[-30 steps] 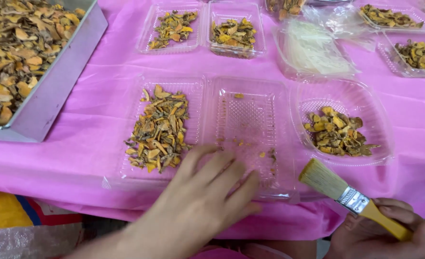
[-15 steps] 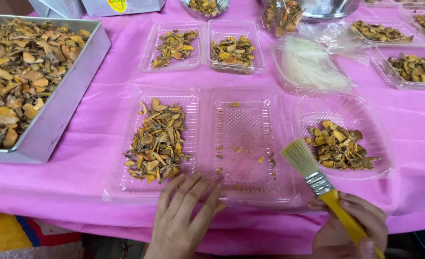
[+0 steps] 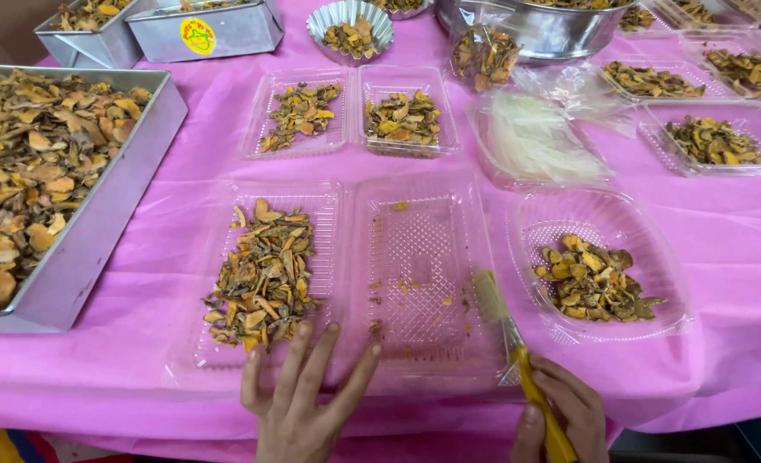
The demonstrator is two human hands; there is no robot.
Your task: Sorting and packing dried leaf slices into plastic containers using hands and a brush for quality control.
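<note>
At the bottom centre of the frame the left hand (image 3: 299, 403) lies flat with fingers spread, grip open, pressing the near rim of a clear hinged plastic clamshell tray (image 3: 346, 274) that sits opened on the pink-covered table (image 3: 732, 249). At the bottom right the right hand (image 3: 561, 416) has its grip closed around the yellow handle of a flat pale-bristled brush (image 3: 505, 330); the bristles rest on the near right corner of the tray's right half. That right half (image 3: 419, 266) holds only scattered orange crumbs over its ribbed floor. The left half carries a heap of dried orange-brown root slices (image 3: 265, 274), lying just beyond the left fingertips. Just beside the tray, at centre right, stands a clear rounded plastic container (image 3: 655, 257) with a smaller portion of the same slices. At the left edge a large rectangular metal pan (image 3: 110, 219) is filled with dried slices. Further back, in the upper centre, two small clear plastic trays (image 3: 355, 111) sit side by side, each with a portion of slices; to their right lies a stack of clear plastic lids or bags (image 3: 539, 137), which of the two cannot be told. More filled clear trays (image 3: 715, 137) occupy the upper right. Along the top edge stand two rectangular metal tins (image 3: 166, 30), a small fluted metal cup (image 3: 350, 17) with slices, and a large round metal bowl (image 3: 539, 30).
</note>
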